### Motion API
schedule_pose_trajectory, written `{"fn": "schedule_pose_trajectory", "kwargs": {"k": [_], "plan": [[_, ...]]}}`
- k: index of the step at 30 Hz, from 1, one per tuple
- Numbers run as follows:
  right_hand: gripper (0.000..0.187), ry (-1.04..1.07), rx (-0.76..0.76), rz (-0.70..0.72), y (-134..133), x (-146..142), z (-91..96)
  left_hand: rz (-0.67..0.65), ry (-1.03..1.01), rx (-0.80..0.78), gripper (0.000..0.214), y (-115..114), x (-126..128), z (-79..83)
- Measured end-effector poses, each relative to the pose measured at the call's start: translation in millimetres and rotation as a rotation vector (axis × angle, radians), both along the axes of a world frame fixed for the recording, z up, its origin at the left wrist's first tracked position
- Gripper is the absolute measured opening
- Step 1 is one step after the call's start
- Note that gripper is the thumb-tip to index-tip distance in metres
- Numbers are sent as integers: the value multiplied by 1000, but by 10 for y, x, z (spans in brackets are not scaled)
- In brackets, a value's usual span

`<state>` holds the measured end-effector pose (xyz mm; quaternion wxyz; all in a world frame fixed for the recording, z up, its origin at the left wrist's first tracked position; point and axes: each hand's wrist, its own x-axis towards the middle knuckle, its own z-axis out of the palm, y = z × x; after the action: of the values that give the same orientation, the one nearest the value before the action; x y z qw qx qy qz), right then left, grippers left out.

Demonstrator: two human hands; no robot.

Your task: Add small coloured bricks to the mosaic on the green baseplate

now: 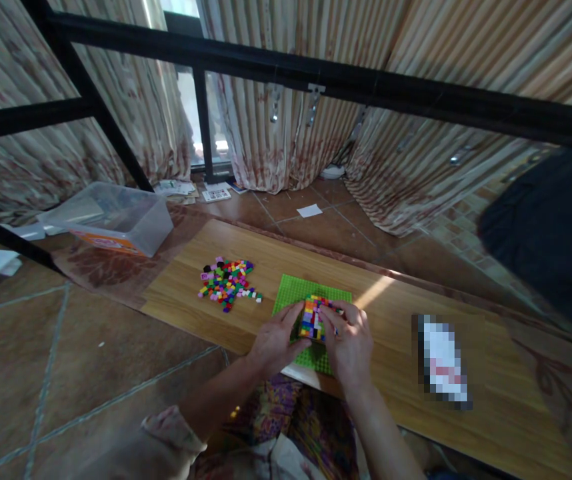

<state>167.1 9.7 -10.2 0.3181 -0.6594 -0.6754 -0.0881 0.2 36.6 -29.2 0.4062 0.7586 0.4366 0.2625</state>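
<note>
Grips a small block of multicoloured toy bricks (311, 317) with both hands. Pins its left side and near edge between the thumb and fingers of the left hand (272, 341), narrow around it. Touches its top and right side with the bunched fingers of the right hand (354, 340); cannot tell, at this size, whether also pinching a single brick there.

Works directly over a studded green baseplate (290, 287), partly covered by both hands (cannot tell whether with the block resting on it or lifted just above). Has the baseplate lying on a long wooden desk (383, 340), at the near edge, beside a streak of sunlight.

Has to the left, well apart from the hands, a scattered heap of loose bricks (227, 283) in pink, red, green, yellow, white and black. Has to the right a pale object (442, 360), pixelated past recognition.

Shows near the desk's left end a translucent plastic bin (152, 225), orange along the lower front. Faces, farther out, a sheet of white paper (309, 211) on brown floor tiles (261, 212), a black metal frame (246, 55) and pleated, striped curtains (266, 143).
</note>
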Motion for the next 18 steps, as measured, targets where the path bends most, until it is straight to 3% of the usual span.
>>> {"fn": "schedule_pose_trajectory", "kwargs": {"k": [10,18], "plan": [[19,71,38,10,25,9,-38,-30,-38,19,68,16,-21,-43],[17,74,90,6,-109,13,-108,-34,-52,31,65,3,-30,-79]]}}
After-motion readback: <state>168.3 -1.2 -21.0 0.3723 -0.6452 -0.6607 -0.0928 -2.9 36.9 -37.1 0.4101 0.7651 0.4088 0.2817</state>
